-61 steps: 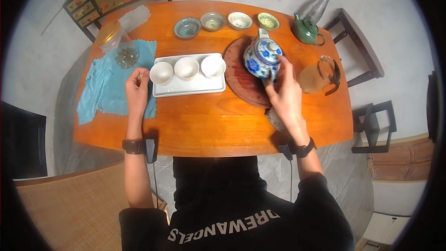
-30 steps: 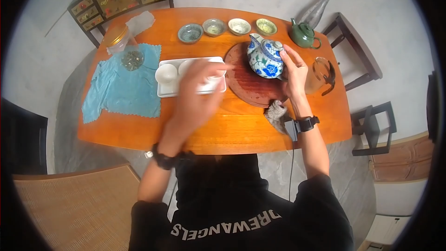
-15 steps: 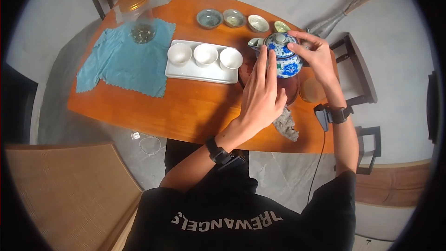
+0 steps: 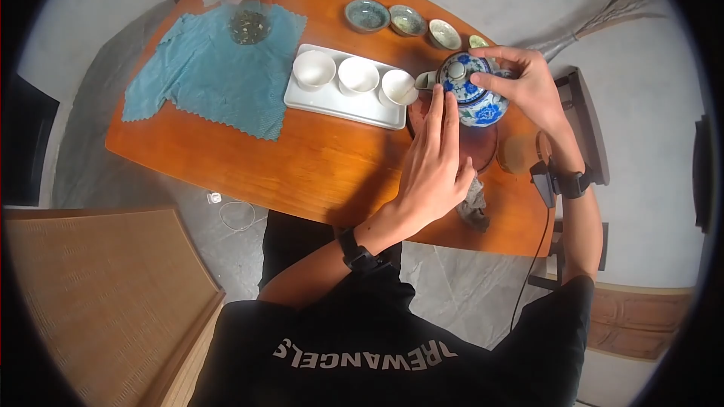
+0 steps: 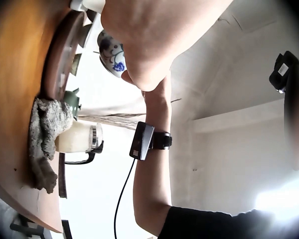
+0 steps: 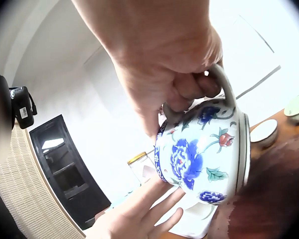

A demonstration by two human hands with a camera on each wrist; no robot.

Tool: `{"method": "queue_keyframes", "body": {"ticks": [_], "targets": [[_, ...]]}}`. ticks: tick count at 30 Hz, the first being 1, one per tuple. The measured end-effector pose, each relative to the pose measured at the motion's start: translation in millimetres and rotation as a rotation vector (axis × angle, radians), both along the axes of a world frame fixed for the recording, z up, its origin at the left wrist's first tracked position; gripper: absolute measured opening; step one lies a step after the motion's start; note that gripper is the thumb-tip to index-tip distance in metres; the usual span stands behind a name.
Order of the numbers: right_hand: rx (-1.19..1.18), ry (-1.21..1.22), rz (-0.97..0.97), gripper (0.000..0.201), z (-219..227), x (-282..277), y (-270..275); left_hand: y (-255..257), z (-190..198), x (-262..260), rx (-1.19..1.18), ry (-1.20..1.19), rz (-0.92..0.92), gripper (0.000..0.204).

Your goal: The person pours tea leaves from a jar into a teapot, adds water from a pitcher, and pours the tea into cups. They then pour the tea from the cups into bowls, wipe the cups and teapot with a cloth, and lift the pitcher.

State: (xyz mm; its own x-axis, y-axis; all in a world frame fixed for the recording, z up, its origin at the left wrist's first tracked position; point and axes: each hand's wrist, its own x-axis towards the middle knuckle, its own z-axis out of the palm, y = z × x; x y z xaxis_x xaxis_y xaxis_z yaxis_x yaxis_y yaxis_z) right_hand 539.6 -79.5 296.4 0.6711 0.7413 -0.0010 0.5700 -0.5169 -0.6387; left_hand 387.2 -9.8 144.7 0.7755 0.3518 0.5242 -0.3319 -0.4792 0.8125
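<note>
One blue-and-white teapot (image 4: pixel 483 114) is held up off the round board (image 4: pixel 488 152) on the bench (image 4: pixel 264 166), at about two o'clock in the head view. Its spout (image 4: pixel 425 81) points to nine o'clock, the tip at or just over the rim of the nearest white cup (image 4: pixel 397 84); whether anything is flowing I cannot tell.

The right hand (image 4: pixel 529 84) is on the pot's three o'clock side, its fingers curled through the handle (image 6: pixel 226 83), with the thumb reaching to the lid (image 4: pixel 467 90) near the knob. The left hand (image 4: pixel 431 173) comes in from seven o'clock, its fingers straight, the first two close together and the thumb set apart. Their tips meet the pot's edge in view, but how firmly they press, if at all, is unclear.

It looks like glazed ceramic: stiff, smooth, probably slippery when wet, and likely to chip if knocked against the cup. I would expect some heft, more if full. The handle loop seems the best hold, with a thumb to keep the loose-looking lid seated. The belly may be hot, so light fingertips there would be wiser than a full palm.
</note>
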Motion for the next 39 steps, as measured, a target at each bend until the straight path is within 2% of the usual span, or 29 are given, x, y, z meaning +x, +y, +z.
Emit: {"method": "queue_keyframes", "body": {"ticks": [6,9,12,15,17,23,25,28,32,34,39], "targets": [[0.009,-0.066,0.013,0.038,-4.6,-2.8,1.0,3.3,-2.1,0.6,-0.012,0.004,0.013,0.098],[0.026,-0.052,-0.087,0.038,-12.2,-5.7,-6.6,8.9,-2.0,1.9,0.012,-0.013,0.019,0.096],[0.316,0.033,-0.181,0.035,-47.2,6.5,-25.0,16.0,2.7,2.2,-0.013,-0.053,0.003,0.094],[0.424,0.106,-0.188,0.033,-58.0,14.0,-28.4,21.6,5.0,3.8,0.027,-0.101,0.021,0.092],[0.406,0.101,-0.175,0.033,-48.9,14.6,-21.4,22.4,7.8,1.7,0.010,-0.124,0.039,0.092],[0.147,0.003,-0.008,0.033,2.3,-5.5,24.2,28.3,12.9,-2.0,-0.047,-0.136,0.072,0.094],[0.197,0.029,0.055,0.033,-1.3,6.2,31.8,31.9,13.7,-2.5,-0.065,-0.130,0.078,0.095],[0.034,-0.089,0.102,0.034,13.0,5.8,43.6,34.0,13.4,-3.1,-0.076,-0.117,0.077,0.096],[0.076,-0.137,0.186,0.033,16.7,0.2,57.2,36.1,11.8,-2.8,-0.094,-0.118,0.077,0.096],[0.024,-0.206,0.219,0.033,20.2,-3.4,58.8,35.3,11.5,-3.4,-0.100,-0.116,0.081,0.096],[0.058,-0.161,0.150,0.034,13.5,-3.0,54.9,40.0,10.0,-1.8,-0.102,-0.140,0.088,0.094]]}}
